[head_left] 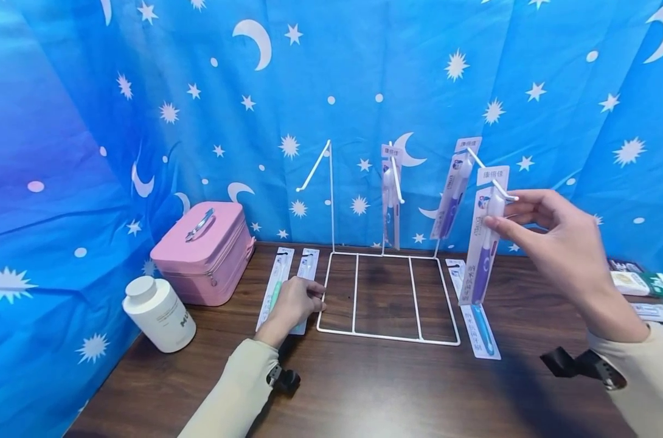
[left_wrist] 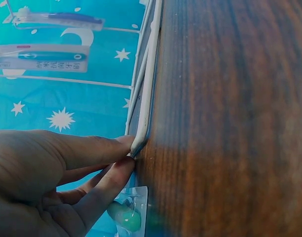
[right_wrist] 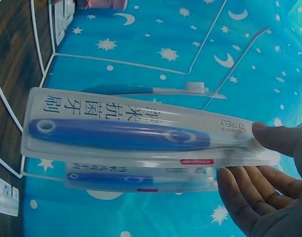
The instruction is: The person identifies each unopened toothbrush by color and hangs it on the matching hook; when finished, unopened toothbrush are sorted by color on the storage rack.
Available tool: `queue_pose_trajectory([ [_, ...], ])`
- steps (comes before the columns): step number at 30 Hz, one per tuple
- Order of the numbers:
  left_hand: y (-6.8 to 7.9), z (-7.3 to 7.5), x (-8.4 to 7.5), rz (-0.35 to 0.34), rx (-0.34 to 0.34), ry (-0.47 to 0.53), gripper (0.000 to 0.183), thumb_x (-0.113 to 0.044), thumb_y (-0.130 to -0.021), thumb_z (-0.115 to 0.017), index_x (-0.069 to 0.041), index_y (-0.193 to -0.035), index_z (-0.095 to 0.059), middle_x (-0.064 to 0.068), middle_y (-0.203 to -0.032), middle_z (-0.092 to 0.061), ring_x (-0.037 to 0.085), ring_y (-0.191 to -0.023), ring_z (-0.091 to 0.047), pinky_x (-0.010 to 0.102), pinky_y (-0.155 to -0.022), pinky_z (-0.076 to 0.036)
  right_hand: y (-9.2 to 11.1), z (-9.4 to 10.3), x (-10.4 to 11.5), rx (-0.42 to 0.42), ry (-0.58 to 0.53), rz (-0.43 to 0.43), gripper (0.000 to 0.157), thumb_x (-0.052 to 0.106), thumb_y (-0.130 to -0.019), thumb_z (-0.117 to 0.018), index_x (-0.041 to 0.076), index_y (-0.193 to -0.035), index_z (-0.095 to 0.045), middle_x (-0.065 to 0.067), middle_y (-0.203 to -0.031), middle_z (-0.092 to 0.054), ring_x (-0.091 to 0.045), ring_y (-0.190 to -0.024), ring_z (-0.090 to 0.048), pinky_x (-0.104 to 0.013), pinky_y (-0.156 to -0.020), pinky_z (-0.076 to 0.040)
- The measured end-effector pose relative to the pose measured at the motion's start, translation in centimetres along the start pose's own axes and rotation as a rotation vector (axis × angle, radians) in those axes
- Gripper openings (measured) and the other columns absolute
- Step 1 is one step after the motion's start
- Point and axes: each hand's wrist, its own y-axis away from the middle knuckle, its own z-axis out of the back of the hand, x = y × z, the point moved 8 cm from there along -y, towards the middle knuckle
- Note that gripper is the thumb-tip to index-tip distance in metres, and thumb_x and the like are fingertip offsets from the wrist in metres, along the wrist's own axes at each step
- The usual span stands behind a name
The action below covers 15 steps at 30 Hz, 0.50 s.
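Right hand (head_left: 564, 246) pinches a purple toothbrush pack (head_left: 482, 258), apparently being hung on the hook (head_left: 507, 193) beside its fingertips, while the left hand (head_left: 294, 301) pinches the white rack (left_wrist: 150, 84); a gentle release seems called for next

A person's left arm (head_left: 227, 389) and right arm (head_left: 618, 316), both in cream sleeves (head_left: 640, 374), reach forward. The left hand (head_left: 293, 302) is low, thumb and fingertip pinched close; the right hand (head_left: 567, 249) is raised higher, thumb opposite bent fingers in a pinch.
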Motion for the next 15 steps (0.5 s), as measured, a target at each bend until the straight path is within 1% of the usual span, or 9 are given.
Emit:
queue_pose_trajectory([
  [4, 0.0, 0.0, 0.0, -0.003, -0.002, -0.003, 0.028, -0.005, -0.075, -0.081, -0.007, -0.102, -0.075, -0.003, -0.074, -0.067, 0.01, -0.067, -0.058, 0.026, -0.061, -0.047, -1.2, -0.9, -0.7, 0.004, -0.015, -0.014, 0.053, 0.038, -0.085, -0.073, 0.015, -0.13, -0.058, -0.009, -0.108, -0.066, 0.005, -0.091, -0.054, -0.021, -0.069, -0.039],
  [6, 0.0, -0.1, 0.1, 0.007, 0.0, 0.001, 0.028, -0.005, -0.075, -0.081, -0.008, -0.102, -0.075, -0.003, -0.074, -0.067, 0.01, -0.067, -0.059, 0.026, -0.061, -0.047, -1.8, -1.4, -1.0, 0.003, -0.023, -0.019, 0.053, 0.039, -0.086, -0.072, 0.015, -0.131, -0.057, -0.011, -0.111, -0.066, 0.004, -0.09, -0.055, -0.02, -0.067, -0.04],
  [11, -0.1, -0.2, 0.2, 0.021, -0.001, -0.001, 0.029, -0.005, -0.075, -0.081, -0.008, -0.103, -0.075, -0.003, -0.076, -0.067, 0.009, -0.066, -0.06, 0.027, -0.064, -0.048, -3.4, -2.3, -1.8, -0.019, -0.05, -0.022, 0.052, 0.039, -0.086, -0.072, 0.012, -0.129, -0.058, -0.011, -0.113, -0.065, 0.002, -0.088, -0.056, -0.014, -0.067, -0.041],
  [13, -0.2, -0.2, 0.2, 0.026, -0.001, -0.003, 0.029, -0.005, -0.076, -0.081, -0.008, -0.104, -0.075, -0.003, -0.077, -0.067, 0.009, -0.066, -0.06, 0.027, -0.065, -0.049, -4.0, -2.7, -2.2, -0.032, -0.048, -0.028, 0.052, 0.04, -0.086, -0.072, 0.011, -0.127, -0.058, -0.01, -0.111, -0.066, 0.001, -0.09, -0.056, -0.014, -0.067, -0.041],
  [15, -0.2, -0.2, 0.2, 0.024, -0.001, -0.007, 0.029, -0.005, -0.076, -0.08, -0.008, -0.104, -0.075, -0.002, -0.078, -0.067, 0.01, -0.066, -0.06, 0.027, -0.064, -0.049, -4.5, -3.0, -2.6, -0.047, -0.044, -0.04, 0.052, 0.041, -0.086, -0.071, 0.01, -0.126, -0.059, -0.008, -0.108, -0.065, -0.003, -0.093, -0.055, -0.018, -0.068, -0.04],
])
